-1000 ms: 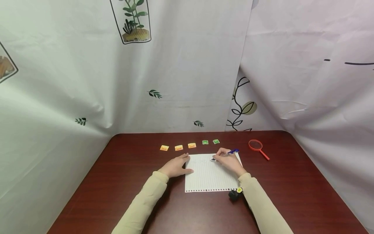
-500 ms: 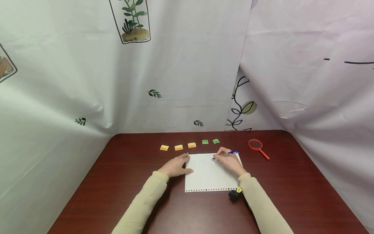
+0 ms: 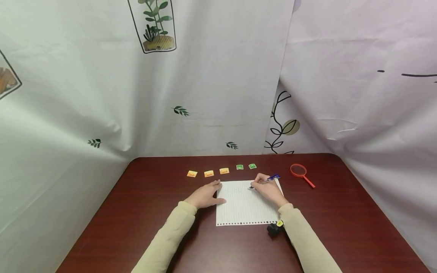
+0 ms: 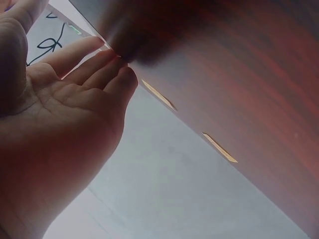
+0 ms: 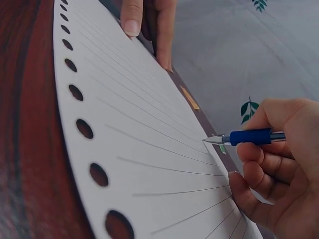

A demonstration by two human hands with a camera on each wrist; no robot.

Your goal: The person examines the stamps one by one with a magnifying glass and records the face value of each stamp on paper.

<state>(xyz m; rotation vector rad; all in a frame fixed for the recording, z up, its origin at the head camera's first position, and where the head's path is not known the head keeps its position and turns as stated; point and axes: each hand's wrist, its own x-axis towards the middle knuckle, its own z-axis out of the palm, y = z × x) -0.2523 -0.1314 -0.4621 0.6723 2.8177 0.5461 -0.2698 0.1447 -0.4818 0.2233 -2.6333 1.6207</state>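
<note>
A sheet of lined paper (image 3: 235,210) lies on the table, its row of punched holes along the near edge. My right hand (image 3: 269,189) pinches a pen (image 5: 251,137) with a blue grip, and its tip meets the paper in the upper part of the sheet. Faint marks show on the top lines left of the tip. My left hand (image 3: 203,194) rests flat at the sheet's left edge, thumb over the paper and fingers stretched toward its far left corner. The left wrist view shows that palm (image 4: 75,109) and its fingers close up.
Behind the sheet is a row of small orange cards (image 3: 209,173) and two green cards (image 3: 240,167). A red magnifying glass (image 3: 308,181) lies at the right. A black device (image 3: 274,229) sits beside the right sleeve. White printed cloth (image 3: 218,76) surrounds the table (image 3: 341,220).
The pen tip has shifted slightly to the right along the upper part of the paper. My left hand has stayed in place.
</note>
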